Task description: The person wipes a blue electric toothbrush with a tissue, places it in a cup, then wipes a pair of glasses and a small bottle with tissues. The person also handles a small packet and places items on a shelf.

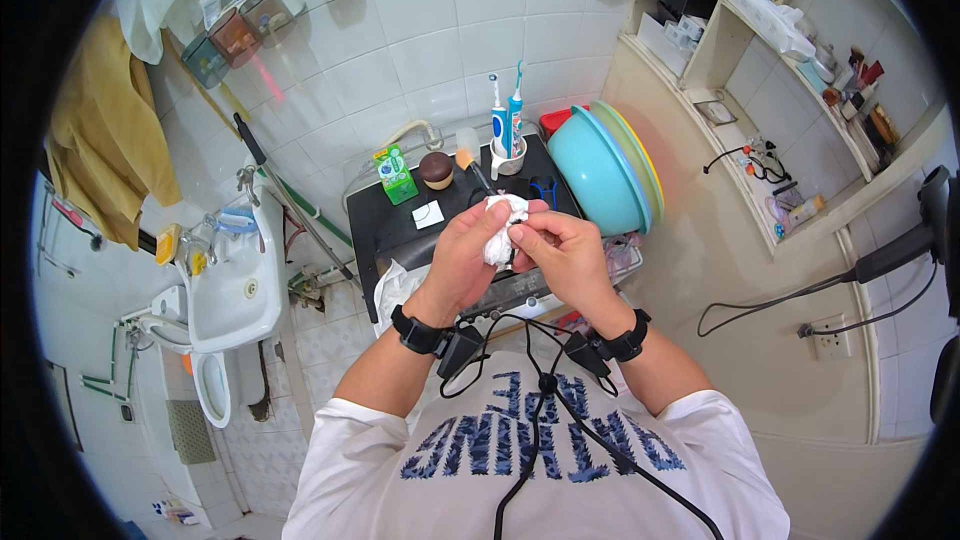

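Observation:
Both my hands meet over a black-topped surface. My left hand point(472, 240) grips a crumpled white tissue point(499, 240) between thumb and fingers. The fingertips of my right hand point(559, 240) pinch the tissue's right side around a small dark part that I cannot make out. Just beyond the tissue lies a makeup brush point(466, 160) with tan bristles and a dark handle; whether its handle reaches into my hands is unclear. Left of it are a round brown-lidded container point(436, 170), a green box point(395, 175) and a small white square point(428, 215). A white cup point(508, 163) holds two electric toothbrushes.
Turquoise and yellow basins point(600, 172) lean on the right end of the surface. A white washbasin point(240, 292) is at left, with a long metal pole point(296, 202) beside it. Shelves of toiletries point(847, 101) and a hanging hair dryer point(911, 232) are at right.

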Tool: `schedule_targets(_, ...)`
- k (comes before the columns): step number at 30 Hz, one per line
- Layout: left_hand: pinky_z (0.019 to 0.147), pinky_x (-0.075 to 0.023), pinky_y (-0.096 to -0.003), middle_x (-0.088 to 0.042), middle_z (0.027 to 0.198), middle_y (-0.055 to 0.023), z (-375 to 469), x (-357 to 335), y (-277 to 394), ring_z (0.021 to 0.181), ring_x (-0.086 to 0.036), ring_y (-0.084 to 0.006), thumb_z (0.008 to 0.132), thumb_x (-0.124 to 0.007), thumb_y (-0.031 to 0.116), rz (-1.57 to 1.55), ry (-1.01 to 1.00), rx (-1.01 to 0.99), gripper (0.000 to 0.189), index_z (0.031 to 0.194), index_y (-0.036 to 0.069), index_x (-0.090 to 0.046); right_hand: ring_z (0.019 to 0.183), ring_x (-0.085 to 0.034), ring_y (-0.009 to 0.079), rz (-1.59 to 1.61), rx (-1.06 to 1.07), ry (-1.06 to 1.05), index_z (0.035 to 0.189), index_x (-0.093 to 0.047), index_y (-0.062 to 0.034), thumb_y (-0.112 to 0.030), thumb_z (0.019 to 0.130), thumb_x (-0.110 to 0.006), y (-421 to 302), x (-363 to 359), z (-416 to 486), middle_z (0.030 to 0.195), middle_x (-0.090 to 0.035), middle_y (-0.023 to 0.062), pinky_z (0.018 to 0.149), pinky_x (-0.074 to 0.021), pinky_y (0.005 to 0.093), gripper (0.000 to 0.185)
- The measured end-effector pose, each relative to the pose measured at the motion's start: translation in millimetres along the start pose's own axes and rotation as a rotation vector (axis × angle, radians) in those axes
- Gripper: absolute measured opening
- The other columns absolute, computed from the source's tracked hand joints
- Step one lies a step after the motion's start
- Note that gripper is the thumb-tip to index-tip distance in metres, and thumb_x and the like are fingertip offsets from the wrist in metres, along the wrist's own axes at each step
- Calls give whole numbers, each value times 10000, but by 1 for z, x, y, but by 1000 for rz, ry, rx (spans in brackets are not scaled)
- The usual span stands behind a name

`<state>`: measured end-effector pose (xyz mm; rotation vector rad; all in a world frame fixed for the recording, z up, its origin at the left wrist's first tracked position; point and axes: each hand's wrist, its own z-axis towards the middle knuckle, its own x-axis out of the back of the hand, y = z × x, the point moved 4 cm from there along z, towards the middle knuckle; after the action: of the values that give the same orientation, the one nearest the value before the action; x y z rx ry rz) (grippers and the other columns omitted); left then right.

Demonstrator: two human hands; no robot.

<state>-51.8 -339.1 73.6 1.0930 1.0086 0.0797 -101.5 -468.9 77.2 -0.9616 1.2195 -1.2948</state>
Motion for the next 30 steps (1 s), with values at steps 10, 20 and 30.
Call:
schedule_targets(10, 741, -484, -240, -676, 865, 4, -16, 25, 19, 801, -598, -69, 1041, -576, 235, 566, 47, -1, 254, 1097, 8, -675, 657, -529, 40, -446, -195, -133, 917, -727, -10, -208, 907, -771, -23, 23, 13, 765, -655, -31, 592, -443, 237, 204)
schedule_targets(20, 679, -527, -282, -646, 916, -56, -24, 25, -12, 745, -633, -162, 993, -626, 159, 103, 55, 206, 447, 1385, -23, -513, 686, -464, 42, -57, 3, 91, 877, -686, 8, -260, 974, -711, -3, 1, 5, 746, -572, -27, 585, -398, 254, 287)
schedule_targets(30, 735, -592, -291, -684, 1020, -128, 6, 16, -26, 862, -708, -172, 977, -627, 22, 465, -261, -76, 163, 1103, -4, -527, 800, -593, 59, 832, -394, 368, 1203, -671, -78, -327, 1011, -663, 50, 23, -45, 923, -606, -44, 704, -498, 220, 315)
